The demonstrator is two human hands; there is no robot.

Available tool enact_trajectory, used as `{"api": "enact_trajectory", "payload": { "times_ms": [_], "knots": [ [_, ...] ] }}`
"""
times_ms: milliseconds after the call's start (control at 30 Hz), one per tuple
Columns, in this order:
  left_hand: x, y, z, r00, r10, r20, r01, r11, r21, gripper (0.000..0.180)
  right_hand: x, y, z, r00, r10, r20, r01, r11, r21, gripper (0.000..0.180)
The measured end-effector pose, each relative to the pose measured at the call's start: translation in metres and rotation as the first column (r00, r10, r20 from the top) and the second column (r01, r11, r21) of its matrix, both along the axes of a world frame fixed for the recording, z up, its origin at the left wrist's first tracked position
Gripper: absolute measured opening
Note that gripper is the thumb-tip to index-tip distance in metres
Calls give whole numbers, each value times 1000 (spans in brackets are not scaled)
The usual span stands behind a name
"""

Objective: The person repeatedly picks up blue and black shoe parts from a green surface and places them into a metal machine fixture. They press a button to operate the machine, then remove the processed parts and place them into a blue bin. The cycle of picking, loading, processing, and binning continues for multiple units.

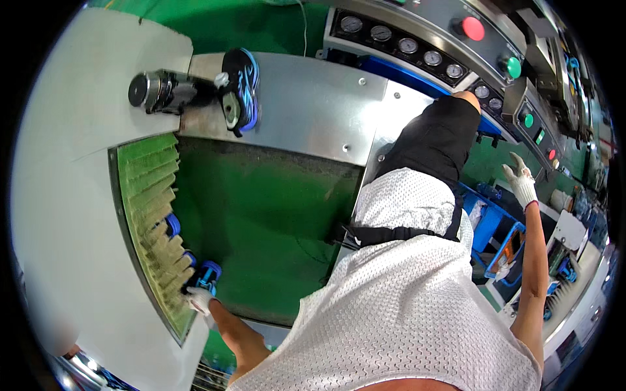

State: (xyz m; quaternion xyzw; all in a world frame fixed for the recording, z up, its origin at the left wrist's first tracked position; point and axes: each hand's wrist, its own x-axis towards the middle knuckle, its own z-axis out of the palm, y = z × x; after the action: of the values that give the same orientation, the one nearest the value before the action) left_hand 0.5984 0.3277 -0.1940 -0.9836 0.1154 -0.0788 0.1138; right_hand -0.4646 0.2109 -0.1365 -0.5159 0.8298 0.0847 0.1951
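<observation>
My left hand (201, 301), in a white glove, is at the lower left with its fingers closed on the end of a black and blue shoe (208, 276). That shoe is at the lower end of an opening hung with yellowish-green strips (151, 221). Two more blue shoe ends (172, 225) poke out between the strips higher up. Out to the right, my right hand (521, 183), also gloved in white, is raised with fingers apart and nothing in it. Another black and blue shoe (242, 91) rests on the metal ledge (303, 98).
A black cylinder with a metallic end (160, 91) lies beside the ledge shoe. At upper right stands a machine panel with gauges (407, 45), a red button (473, 28) and green buttons. A blue cart (488, 225) is below my right hand. White housing (72, 163) fills the left.
</observation>
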Motion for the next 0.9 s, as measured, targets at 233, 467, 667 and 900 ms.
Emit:
{"api": "enact_trajectory", "payload": {
  "times_ms": [233,467,667,900],
  "knots": [
    [-175,-91,34,677,-624,-390,540,782,-313,39,115,-31,27,888,-186,420,254,961,-112,63],
    [-379,-225,30,101,-965,-244,704,242,-668,26,235,-97,85,727,141,672,70,959,-276,63],
    [-454,-278,129,-396,-908,-135,686,-195,-701,27,342,-125,106,654,679,333,-299,636,-711,69],
    [-632,-322,219,-708,-702,-85,317,-208,-925,14,282,-107,100,843,419,337,2,623,-782,40]
  ]
}}
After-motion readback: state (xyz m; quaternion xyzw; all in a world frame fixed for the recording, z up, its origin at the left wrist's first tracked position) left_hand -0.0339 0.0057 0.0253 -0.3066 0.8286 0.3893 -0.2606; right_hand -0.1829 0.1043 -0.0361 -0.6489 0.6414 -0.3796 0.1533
